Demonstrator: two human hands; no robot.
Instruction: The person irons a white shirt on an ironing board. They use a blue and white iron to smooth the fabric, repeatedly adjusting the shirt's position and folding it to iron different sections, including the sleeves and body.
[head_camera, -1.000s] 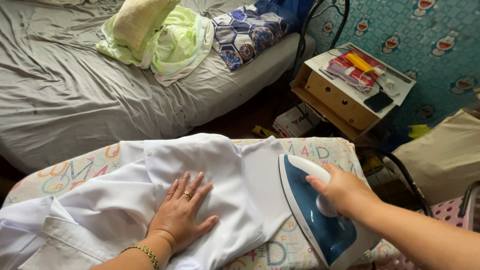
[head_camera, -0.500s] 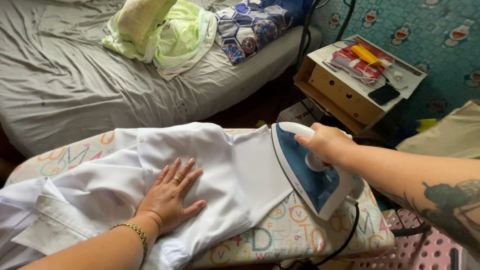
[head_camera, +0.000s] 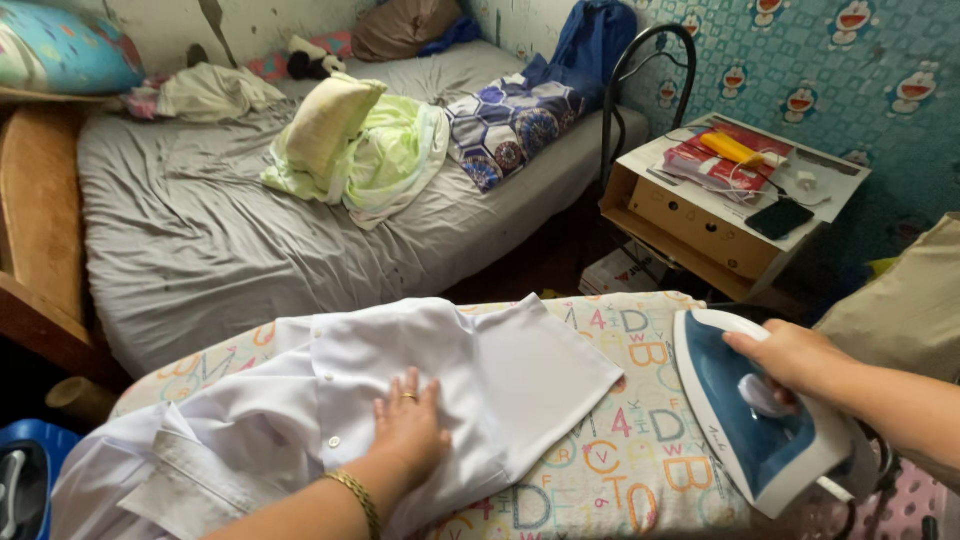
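A grey-sheeted bed (head_camera: 250, 250) fills the view from nine to twelve o'clock, and below it the patterned ironing board (head_camera: 620, 450) carries a white shirt (head_camera: 330, 400) spread toward seven o'clock. The left hand (head_camera: 408, 432) lies open and flat on the shirt. At four o'clock the right hand (head_camera: 785, 358) grips the handle of a blue steam iron (head_camera: 745, 415), tilted over the board just beside the shirt's edge.

left hand (head_camera: 412, 432) flat on white shirt (head_camera: 440, 390), right hand (head_camera: 790, 358) gripping iron (head_camera: 745, 420)
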